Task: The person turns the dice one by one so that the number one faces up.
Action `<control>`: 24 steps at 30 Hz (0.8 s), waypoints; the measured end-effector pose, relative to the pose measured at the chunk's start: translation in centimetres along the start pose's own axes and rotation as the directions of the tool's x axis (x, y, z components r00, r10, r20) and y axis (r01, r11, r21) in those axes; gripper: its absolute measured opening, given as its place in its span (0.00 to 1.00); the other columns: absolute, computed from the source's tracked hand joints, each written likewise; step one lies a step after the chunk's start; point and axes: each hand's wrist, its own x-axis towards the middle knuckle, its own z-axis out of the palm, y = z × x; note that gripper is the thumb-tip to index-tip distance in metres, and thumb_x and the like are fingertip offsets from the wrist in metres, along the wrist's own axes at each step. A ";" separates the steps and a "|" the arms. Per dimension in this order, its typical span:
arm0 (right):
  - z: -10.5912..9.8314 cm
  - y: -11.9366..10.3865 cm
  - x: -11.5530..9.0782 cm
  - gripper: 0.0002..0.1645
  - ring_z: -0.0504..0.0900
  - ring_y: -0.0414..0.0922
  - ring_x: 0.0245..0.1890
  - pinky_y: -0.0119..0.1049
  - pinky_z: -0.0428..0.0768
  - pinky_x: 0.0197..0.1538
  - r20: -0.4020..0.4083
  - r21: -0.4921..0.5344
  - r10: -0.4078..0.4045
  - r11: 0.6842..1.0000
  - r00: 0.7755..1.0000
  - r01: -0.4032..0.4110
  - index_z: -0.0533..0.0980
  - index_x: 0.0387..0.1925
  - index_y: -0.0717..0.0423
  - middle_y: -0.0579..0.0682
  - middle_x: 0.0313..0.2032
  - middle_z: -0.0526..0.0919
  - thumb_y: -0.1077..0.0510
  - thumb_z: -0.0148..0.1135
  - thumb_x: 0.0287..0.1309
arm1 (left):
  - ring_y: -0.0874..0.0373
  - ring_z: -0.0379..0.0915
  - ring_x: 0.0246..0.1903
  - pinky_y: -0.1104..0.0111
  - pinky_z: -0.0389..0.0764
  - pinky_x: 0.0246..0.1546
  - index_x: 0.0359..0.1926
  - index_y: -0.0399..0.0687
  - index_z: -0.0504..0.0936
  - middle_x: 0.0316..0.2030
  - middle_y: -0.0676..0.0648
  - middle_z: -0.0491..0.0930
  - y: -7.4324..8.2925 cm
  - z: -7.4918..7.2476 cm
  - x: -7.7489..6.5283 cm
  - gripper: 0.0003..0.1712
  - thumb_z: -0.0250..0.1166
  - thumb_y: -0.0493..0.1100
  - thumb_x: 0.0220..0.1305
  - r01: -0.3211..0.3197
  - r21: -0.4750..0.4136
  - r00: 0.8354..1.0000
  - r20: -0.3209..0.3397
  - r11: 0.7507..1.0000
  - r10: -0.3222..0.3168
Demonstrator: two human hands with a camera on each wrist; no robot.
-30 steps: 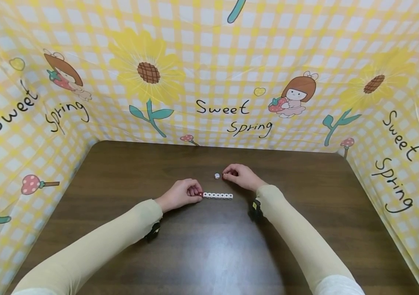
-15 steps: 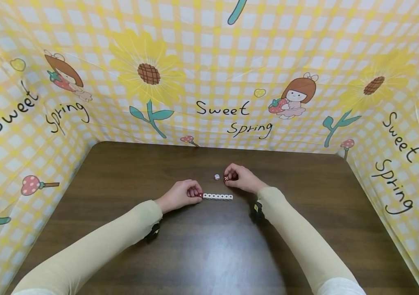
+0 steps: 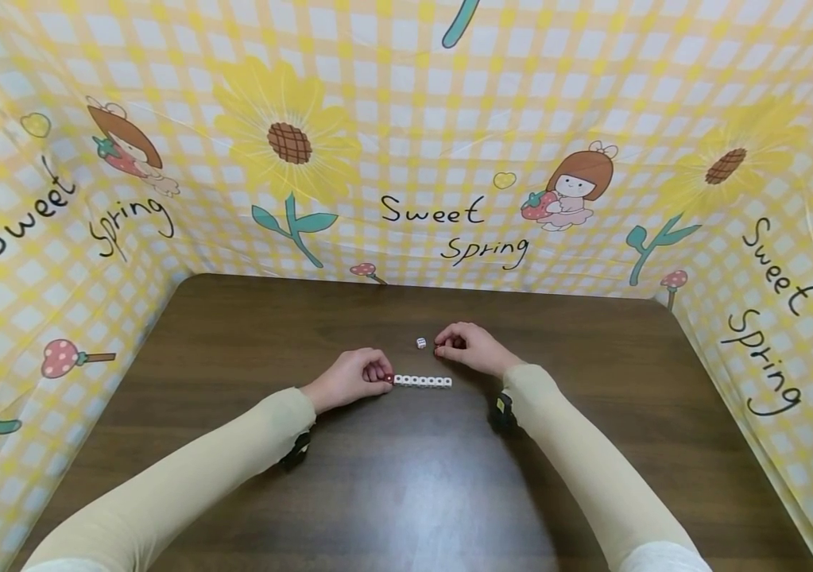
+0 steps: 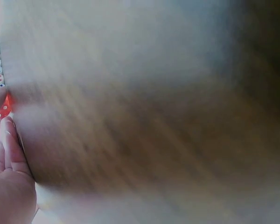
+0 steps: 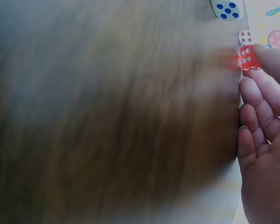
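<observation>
A straight row of several white dice [image 3: 423, 381] lies across the middle of the table. At its left end my left hand [image 3: 350, 375] holds a red die [image 4: 3, 110] between thumb and fingers, in line with the white ones. Behind the row, a single white die [image 3: 421, 343] sits by itself. Just right of that loose die, my right hand [image 3: 476, 349] pinches a second red die [image 5: 249, 59], see-through with white dots. In the head view the fingers cover most of this second red die.
The dark wooden table [image 3: 292, 318] has a rounded back edge. A yellow checked cloth [image 3: 406, 143] with printed flowers and lettering hangs close behind it and along both sides. Both forearms reach in from the front, each with a black strap-like device [image 3: 502, 407] at the wrist.
My right hand has shifted slightly right and toward me, its red die turning in the fingers and now less visible. The left hand, the row and the loose die stay put.
</observation>
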 end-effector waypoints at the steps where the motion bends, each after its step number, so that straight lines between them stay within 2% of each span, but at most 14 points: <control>1: 0.0 0.0 0.0 0.08 0.76 0.42 0.37 0.38 0.75 0.47 0.001 -0.006 -0.003 1.000 1.000 0.003 0.83 0.45 0.57 0.47 0.35 0.81 0.58 0.70 0.66 | 0.61 0.75 0.35 0.70 0.79 0.39 0.40 0.47 0.84 0.34 0.52 0.80 0.0 0.0 0.0 0.08 0.76 0.38 0.62 0.000 -0.001 1.000 -0.002 1.000 0.000; 9: 0.1 0.1 -0.9 0.06 0.75 0.42 0.38 0.39 0.74 0.47 0.014 -0.083 -0.012 0.996 1.000 0.013 0.82 0.41 0.54 0.45 0.33 0.80 0.59 0.72 0.65 | 0.62 0.75 0.35 0.70 0.79 0.39 0.39 0.46 0.84 0.33 0.52 0.80 -0.3 0.2 -0.1 0.08 0.76 0.38 0.62 -0.016 0.004 1.000 -0.015 1.000 0.016; 17: 0.0 0.4 -3.5 0.06 0.73 0.42 0.38 0.40 0.73 0.46 0.036 -0.121 -0.003 0.993 0.999 0.008 0.81 0.41 0.51 0.43 0.33 0.79 0.58 0.71 0.66 | 0.60 0.75 0.35 0.69 0.79 0.39 0.39 0.45 0.84 0.34 0.50 0.81 0.0 0.1 -0.1 0.08 0.76 0.37 0.62 -0.017 -0.001 1.000 -0.010 1.000 0.017; 24: 0.0 0.7 -5.4 0.06 0.72 0.42 0.40 0.40 0.72 0.47 0.037 -0.152 -0.039 0.987 0.999 0.045 0.81 0.40 0.49 0.40 0.34 0.80 0.58 0.72 0.65 | 0.60 0.75 0.35 0.69 0.79 0.39 0.39 0.45 0.84 0.34 0.51 0.81 0.1 0.1 -0.1 0.08 0.76 0.36 0.62 -0.011 0.010 1.000 -0.019 1.000 0.011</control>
